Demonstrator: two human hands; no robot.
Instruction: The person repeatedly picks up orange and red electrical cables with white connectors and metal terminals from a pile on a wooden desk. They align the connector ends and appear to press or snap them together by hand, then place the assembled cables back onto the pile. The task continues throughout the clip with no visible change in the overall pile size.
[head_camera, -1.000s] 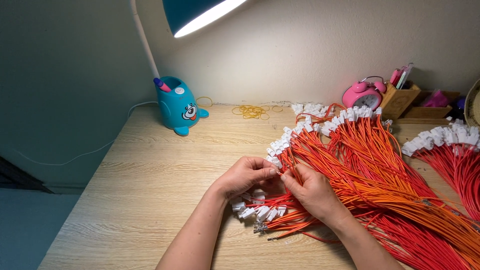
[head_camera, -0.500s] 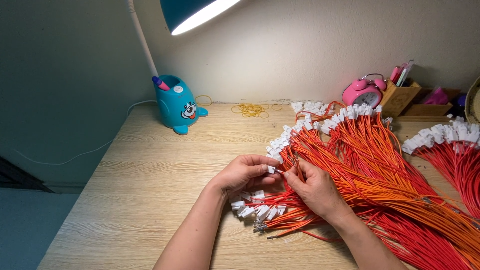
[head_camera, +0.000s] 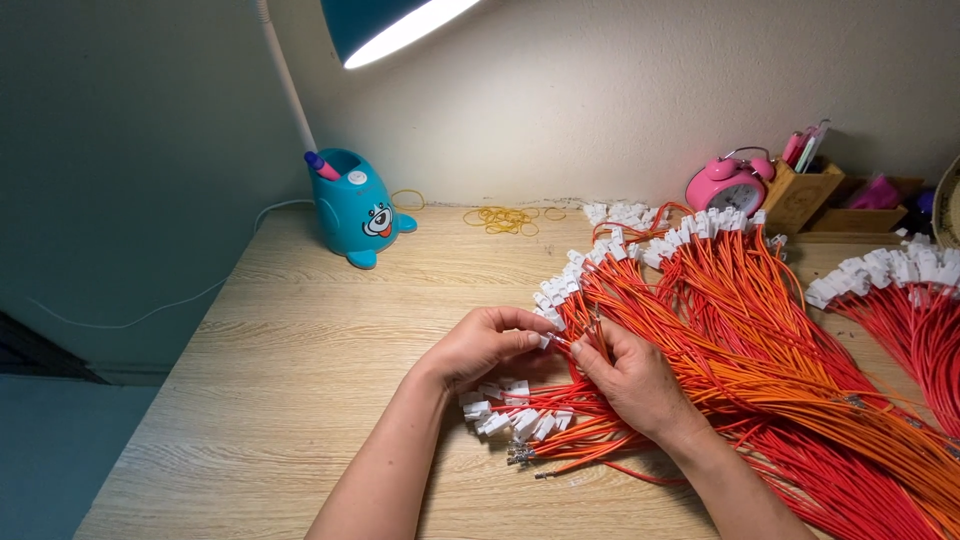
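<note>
My left hand (head_camera: 482, 344) pinches a small white connector (head_camera: 541, 341) between thumb and fingertips. My right hand (head_camera: 628, 375) holds the end of an orange wire (head_camera: 590, 330) right next to that connector, fingertips almost touching the left hand's. Beneath both hands lies a short bundle of orange wires with white connectors (head_camera: 510, 415). A big fan of orange wires (head_camera: 740, 330) with white connector ends spreads to the right of my hands.
The wooden desk (head_camera: 290, 370) holds a blue cartoon lamp base (head_camera: 357, 208) at the back left, yellow rubber bands (head_camera: 503, 218), a pink alarm clock (head_camera: 727, 185), a wooden pen holder (head_camera: 802, 192) and another red wire bundle (head_camera: 920, 310) at the far right.
The hands stay together over the wires; fingers shift slightly as connector and wire end are brought together. The view has tilted a little.
</note>
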